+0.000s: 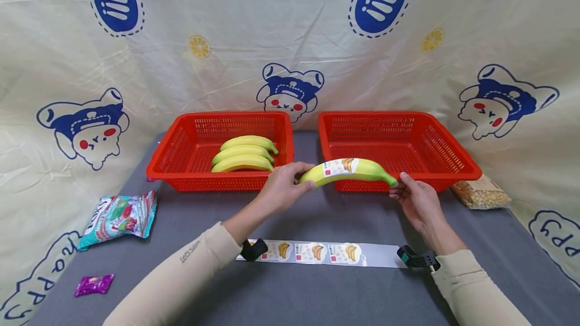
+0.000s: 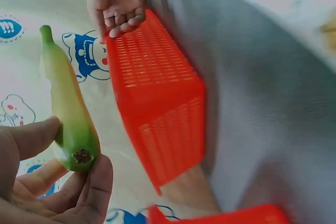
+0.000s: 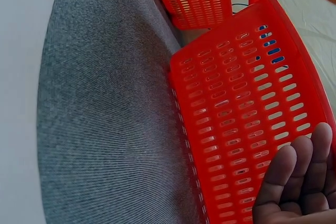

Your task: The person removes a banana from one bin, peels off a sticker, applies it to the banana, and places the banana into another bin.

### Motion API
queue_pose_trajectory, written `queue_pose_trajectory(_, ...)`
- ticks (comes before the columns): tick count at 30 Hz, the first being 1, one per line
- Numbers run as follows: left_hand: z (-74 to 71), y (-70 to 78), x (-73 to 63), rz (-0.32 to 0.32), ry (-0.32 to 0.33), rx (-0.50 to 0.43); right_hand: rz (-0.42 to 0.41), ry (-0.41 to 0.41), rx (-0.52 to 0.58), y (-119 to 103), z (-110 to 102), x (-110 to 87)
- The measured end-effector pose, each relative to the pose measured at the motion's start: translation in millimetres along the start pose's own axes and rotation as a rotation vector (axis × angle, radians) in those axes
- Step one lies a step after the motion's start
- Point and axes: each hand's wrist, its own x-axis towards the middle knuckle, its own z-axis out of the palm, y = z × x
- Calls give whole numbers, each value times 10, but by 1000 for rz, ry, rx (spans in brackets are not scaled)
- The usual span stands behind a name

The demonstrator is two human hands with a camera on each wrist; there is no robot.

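My left hand (image 1: pixel 286 182) grips the blunt end of a banana (image 1: pixel 369 170), thumb on one side and fingers on the other. A white label with a banana picture (image 1: pixel 341 166) is stuck on its upper side. The stem points right, toward my right hand (image 1: pixel 414 200), whose fingers are loosely curled. In the left wrist view that right hand (image 2: pixel 118 11) appears apart from the stem, beside the red basket. The right wrist view shows its fingers (image 3: pixel 281 169) holding nothing, near the basket wall. On the table lies a label strip (image 1: pixel 312 252) with several banana stickers.
A left red basket (image 1: pixel 217 181) holds three bananas (image 1: pixel 242 163). The right red basket (image 1: pixel 453 165) stands behind the held banana. Left on the grey table lie a teal snack bag (image 1: pixel 121 217) and a small purple packet (image 1: pixel 93 284). A bag of grains (image 1: pixel 482 192) sits by the right basket.
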Motion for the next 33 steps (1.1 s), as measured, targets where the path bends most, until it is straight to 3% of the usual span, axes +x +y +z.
queue_pose_trajectory(8,243,357,559,-18,7,77,-17,7,-17,27,1,1)
queue_pose_trajectory(16,563,476,947,-10,-4,208,-46,-1,-45,32,-6,4)
queue_pose_trajectory(26,815,468,1176,-19,-93,478,-45,2,-71,44,-18,24)
queue_pose_trajectory(33,855,507,1215,-44,-116,565,-36,-1,-69,32,-40,10)
